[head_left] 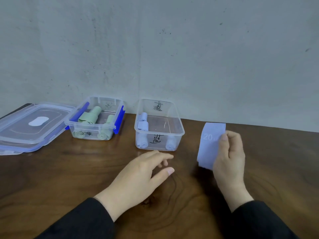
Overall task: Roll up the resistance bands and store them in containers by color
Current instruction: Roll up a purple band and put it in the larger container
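Two clear containers on bench (86, 169): left one (95, 125) holds four green rolls, right one (159, 133) four blue rolls; right hand (229, 157) fingers pinch one unrolled blue band (209, 144) beside it, left hand (138, 176) relaxed.

2 open boxes (159, 133) block rear; front tabletop (86, 169) free.

Plain workroom, bare scuffed wall (172, 49), dark wooden table (69, 169)

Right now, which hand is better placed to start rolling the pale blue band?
The right hand: it already holds the pale blue flat resistance band upright. The left hand hovers open over the wooden table, holding nothing.
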